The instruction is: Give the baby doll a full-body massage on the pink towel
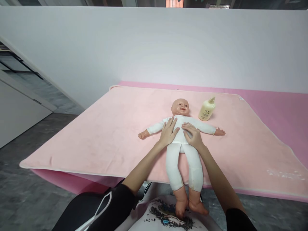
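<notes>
A baby doll with a white cloth body lies face up, its head away from me and its feet hanging past the near edge of the table. My left hand rests flat on the left side of the doll's chest, fingers spread. On the other side of the chest lies my right hand, also flat, its fingers stretched out. Neither hand grips anything. Beside the doll's head, to the right, a pale yellow pump bottle stands on the blanket.
A light pink blanket covers most of the table, over a darker pink cover. Behind the table rises a white wall. Grey floor shows at the left. A white cord hangs near my left sleeve.
</notes>
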A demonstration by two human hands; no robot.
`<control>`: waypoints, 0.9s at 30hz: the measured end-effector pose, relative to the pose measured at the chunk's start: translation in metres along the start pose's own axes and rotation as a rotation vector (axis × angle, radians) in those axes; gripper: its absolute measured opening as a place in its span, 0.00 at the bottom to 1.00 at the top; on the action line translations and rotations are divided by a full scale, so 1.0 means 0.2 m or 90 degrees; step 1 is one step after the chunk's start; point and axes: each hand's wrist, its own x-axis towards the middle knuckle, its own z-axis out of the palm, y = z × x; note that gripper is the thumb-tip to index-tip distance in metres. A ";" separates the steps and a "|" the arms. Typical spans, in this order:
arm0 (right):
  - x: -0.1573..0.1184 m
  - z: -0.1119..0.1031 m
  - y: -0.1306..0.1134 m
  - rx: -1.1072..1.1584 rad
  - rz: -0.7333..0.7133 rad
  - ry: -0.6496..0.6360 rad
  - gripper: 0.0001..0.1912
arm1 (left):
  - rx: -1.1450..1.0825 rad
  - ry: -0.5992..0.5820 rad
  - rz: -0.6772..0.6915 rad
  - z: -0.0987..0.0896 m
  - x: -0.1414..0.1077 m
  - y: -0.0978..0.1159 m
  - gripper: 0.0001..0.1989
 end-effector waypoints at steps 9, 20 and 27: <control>0.00 0.00 -0.01 -0.026 -0.036 -0.073 0.12 | -0.021 0.021 -0.006 0.01 0.01 -0.02 0.26; 0.00 0.01 0.00 -0.039 -0.067 -0.033 0.11 | -0.010 0.028 -0.019 0.00 0.00 -0.01 0.25; 0.00 0.01 0.00 -0.045 -0.067 -0.031 0.10 | -0.020 0.032 -0.018 0.00 0.01 0.00 0.25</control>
